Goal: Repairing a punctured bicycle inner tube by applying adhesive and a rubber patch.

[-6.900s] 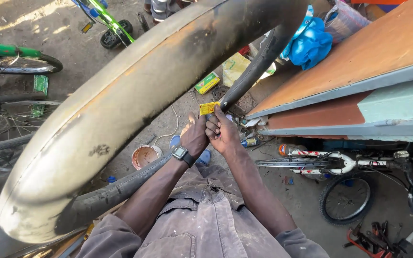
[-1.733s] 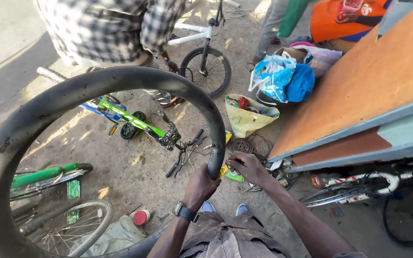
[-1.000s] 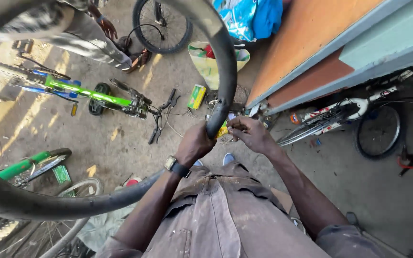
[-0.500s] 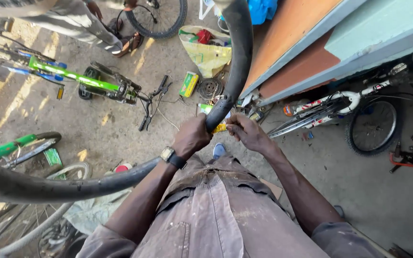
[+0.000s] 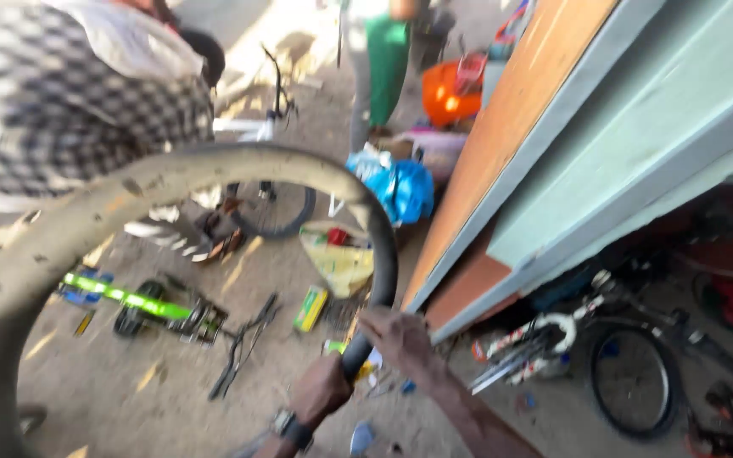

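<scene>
Inner tube: the black inner tube (image 5: 214,165) arcs up from the near centre, over the top and down the left edge, raised off the ground so its whole loop hangs free in front of the person.
Left hand: the left hand (image 5: 320,390), a watch (image 5: 286,424) on its wrist, is wrapped shut around the tube's lower right end; this grip seems to carry the loop's weight and hold it steady.
Right hand: the right hand (image 5: 396,335) rests on the tube just above the left one, fingers curled over the rubber; the blur hides whether it clamps or only presses.
Yellow piece: something small and yellow (image 5: 365,371) shows beside the tube below the hands; too blurred to tell what it is or whether it is held.
Ground: dusty floor (image 5: 129,382) under the loop, with a green bicycle frame (image 5: 129,301) at the left, a green box (image 5: 310,308) nearer the centre, and a yellowish bag (image 5: 341,259) beyond it, all within reach.
Far side: a person in a checked shirt (image 5: 53,110) stands far left by an upright bicycle wheel (image 5: 273,208); a blue plastic bag (image 5: 400,187) lies past the tube.
Right: a slanted orange and grey panel (image 5: 553,127), with a white-framed bicycle (image 5: 553,339) lying under its edge.
</scene>
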